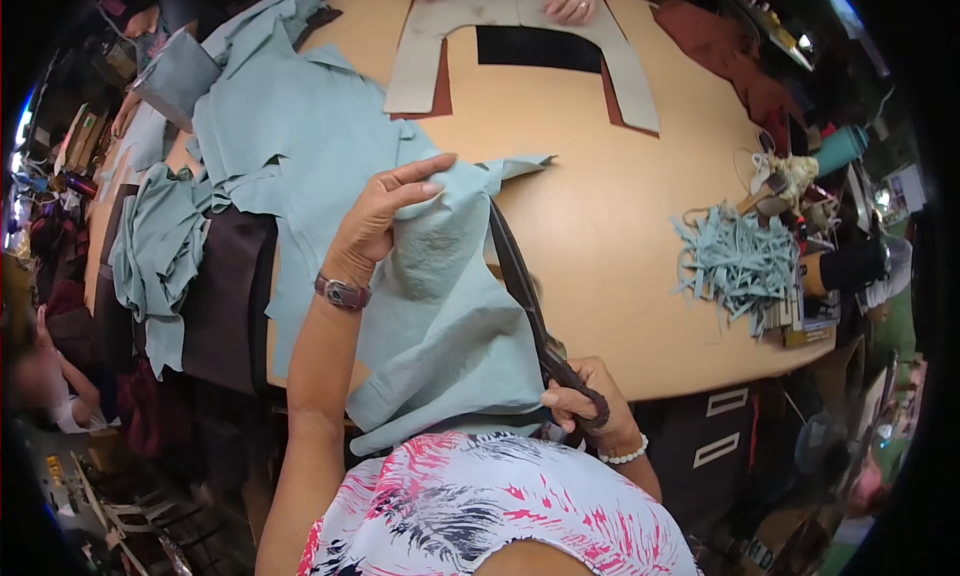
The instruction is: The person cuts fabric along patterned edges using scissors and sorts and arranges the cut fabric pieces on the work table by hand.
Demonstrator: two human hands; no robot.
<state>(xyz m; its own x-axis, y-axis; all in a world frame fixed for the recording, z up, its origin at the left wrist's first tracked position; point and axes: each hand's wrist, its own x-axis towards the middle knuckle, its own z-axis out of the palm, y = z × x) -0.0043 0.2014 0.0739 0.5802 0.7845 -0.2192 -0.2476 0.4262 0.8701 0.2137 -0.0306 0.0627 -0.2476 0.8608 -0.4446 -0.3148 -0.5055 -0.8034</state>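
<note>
A piece of pale blue-green leather [450,306] drapes over the table edge in front of my body, with a darker smudge near its upper part. At its top edge, my left hand [385,206] grips it with thumb and fingers; a watch is on that wrist. My right hand [590,401] is wrapped round the dark handles of large scissors [518,276]. The blades point away from me along the right edge of the leather, and part of them is hidden by it. A narrow leather flap [520,166] sticks out to the right past the blades.
Larger blue-green leather [290,126] spreads over the table's left [640,226]. Leather strips [735,261] lie piled at right, near a teal bottle [842,148]. Across the table, another person's hands [572,1] rest on a grey pattern piece [500,4]. Brown leather [715,46] lies far right.
</note>
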